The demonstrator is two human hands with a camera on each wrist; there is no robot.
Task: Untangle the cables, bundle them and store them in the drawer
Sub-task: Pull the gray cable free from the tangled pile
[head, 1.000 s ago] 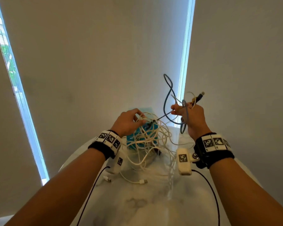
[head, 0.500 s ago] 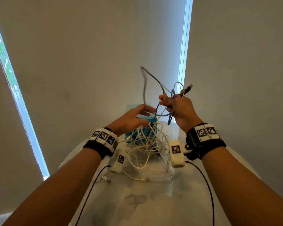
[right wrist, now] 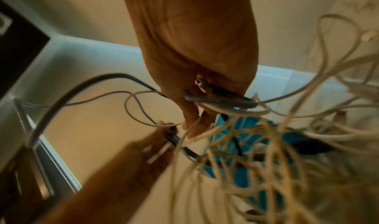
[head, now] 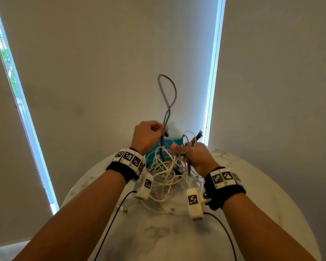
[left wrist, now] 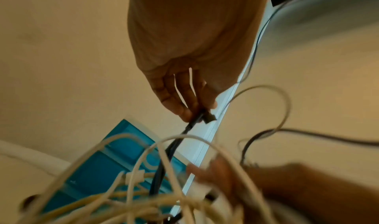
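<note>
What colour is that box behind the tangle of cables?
Blue-green, like teal. The box shows best in the left wrist view.

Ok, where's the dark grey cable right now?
In the head view, the dark grey cable loops up above the left hand, which pinches it; the right hand grips its other end above the white cable tangle.

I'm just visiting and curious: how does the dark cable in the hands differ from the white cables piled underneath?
The dark cable is grey and single; the white cables are pale and many. The dark cable stands up in a tall loop, held by the left hand and right hand; the white cables lie mostly on the table. Its lower part is mixed into their tangle.
</note>
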